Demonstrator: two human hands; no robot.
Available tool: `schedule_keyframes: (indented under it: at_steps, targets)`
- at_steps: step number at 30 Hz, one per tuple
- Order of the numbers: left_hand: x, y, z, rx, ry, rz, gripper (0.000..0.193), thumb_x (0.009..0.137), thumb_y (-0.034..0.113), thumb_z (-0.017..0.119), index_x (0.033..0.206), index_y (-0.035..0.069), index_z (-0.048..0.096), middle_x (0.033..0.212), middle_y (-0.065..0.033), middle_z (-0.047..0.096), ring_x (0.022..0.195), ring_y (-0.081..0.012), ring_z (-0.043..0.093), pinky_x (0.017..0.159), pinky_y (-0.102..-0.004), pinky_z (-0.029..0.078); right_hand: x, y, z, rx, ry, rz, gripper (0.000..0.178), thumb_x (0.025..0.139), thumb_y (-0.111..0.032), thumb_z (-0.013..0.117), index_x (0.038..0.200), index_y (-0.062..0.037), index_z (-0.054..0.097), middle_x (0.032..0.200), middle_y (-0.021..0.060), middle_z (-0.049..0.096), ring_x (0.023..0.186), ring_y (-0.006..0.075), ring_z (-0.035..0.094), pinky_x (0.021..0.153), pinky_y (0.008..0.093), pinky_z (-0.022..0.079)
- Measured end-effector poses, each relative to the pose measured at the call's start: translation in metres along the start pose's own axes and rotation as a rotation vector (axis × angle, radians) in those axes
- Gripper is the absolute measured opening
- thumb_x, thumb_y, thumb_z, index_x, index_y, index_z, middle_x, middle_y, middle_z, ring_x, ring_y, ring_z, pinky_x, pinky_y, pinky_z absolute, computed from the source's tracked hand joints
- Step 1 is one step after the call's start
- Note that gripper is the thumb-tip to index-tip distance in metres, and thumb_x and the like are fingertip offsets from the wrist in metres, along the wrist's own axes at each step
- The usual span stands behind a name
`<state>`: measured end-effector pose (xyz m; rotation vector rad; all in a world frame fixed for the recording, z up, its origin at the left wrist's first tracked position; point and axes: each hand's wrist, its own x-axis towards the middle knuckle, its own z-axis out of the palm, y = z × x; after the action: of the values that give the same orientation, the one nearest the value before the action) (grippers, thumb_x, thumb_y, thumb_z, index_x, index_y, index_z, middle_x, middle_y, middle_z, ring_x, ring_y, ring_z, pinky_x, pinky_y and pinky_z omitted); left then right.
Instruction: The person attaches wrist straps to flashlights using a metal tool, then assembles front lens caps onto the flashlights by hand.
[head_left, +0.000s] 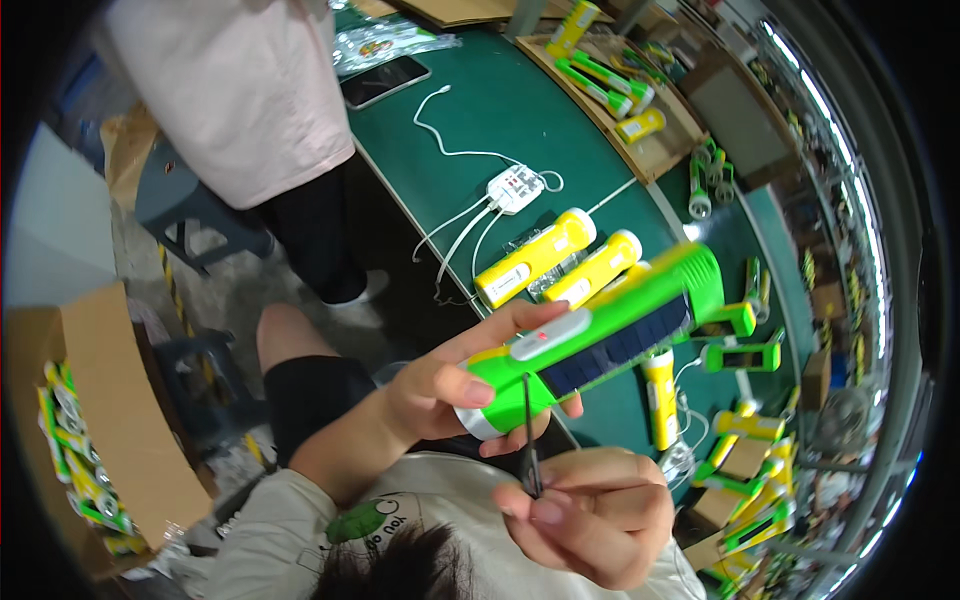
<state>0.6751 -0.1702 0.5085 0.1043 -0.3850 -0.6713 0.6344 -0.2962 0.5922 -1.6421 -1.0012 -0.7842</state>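
My left hand (430, 395) is wrapped round the handle end of a green and yellow flashlight (665, 285), held tilted above the bench edge with its wide head to the upper right. A dark solar panel (620, 345) runs along its side, and a grey switch strip (552, 335) faces up. Between thumb and fingers of my right hand (600, 510) is a slim black tool that looks like tweezers (530, 440). Its tip meets the green body beside the panel's end in this view; whether it touches, I cannot tell. Part of the left fingers is hidden behind the flashlight.
Yellow flashlights (540, 258) lie on the green bench (400, 135) past my hands, near a white multi-port charger (515, 188) with cables and a phone (385, 82). More flashlights fill a cardboard tray (655, 155) and a box (130, 410). A person (235, 100) stands at the left by a stool (185, 205).
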Motion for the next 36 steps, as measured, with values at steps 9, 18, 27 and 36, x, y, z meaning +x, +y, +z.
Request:
schedule_keyframes:
  at_steps: [9,18,27,36]
  targets:
    - [-0.006,0.016,0.018,-0.105,0.048,-0.368,0.082,0.073,0.014,0.060,0.144,0.007,0.020,0.111,-0.0342,0.051,0.065,-0.0253,0.063,0.052,-0.0288,0.050,0.012,-0.030,-0.033,0.283,-0.358,0.426,0.039,0.057,-0.002,0.085,0.085,-0.0062,0.058,0.083,0.0071,0.047,0.065,0.0181,0.057,0.055,0.0287,0.057]
    - [0.001,0.010,0.032,-0.020,0.156,-0.379,0.079,0.073,0.013,0.060,0.142,0.006,0.023,0.110,-0.0294,0.053,0.065,-0.0228,0.061,0.052,-0.0270,0.047,0.016,-0.001,-0.051,-0.228,-0.444,-0.208,0.031,0.068,-0.026,0.081,0.079,-0.0101,0.057,0.081,0.0031,0.045,0.068,0.0148,0.049,0.055,0.0240,0.043]
    - [0.002,0.004,0.048,0.130,0.109,-0.399,0.084,0.069,0.009,0.066,0.142,0.006,0.024,0.116,-0.0240,0.051,0.075,-0.0224,0.058,0.059,-0.0280,0.047,0.015,-0.003,-0.035,-0.245,-0.155,-0.269,0.035,0.069,-0.030,0.079,0.079,-0.0049,0.056,0.078,0.0029,0.054,0.063,0.0127,0.051,0.046,0.0207,0.040]
    - [-0.011,0.010,0.044,0.160,0.118,-0.215,0.081,0.071,0.006,0.066,0.140,0.006,0.023,0.119,-0.0226,0.050,0.080,-0.0215,0.058,0.066,-0.0307,0.049,0.012,0.012,-0.026,-0.338,0.040,-0.447,0.049,0.070,-0.054,0.070,0.074,-0.0136,0.042,0.073,-0.0051,0.042,0.061,0.0088,0.040,0.046,0.0236,0.025]
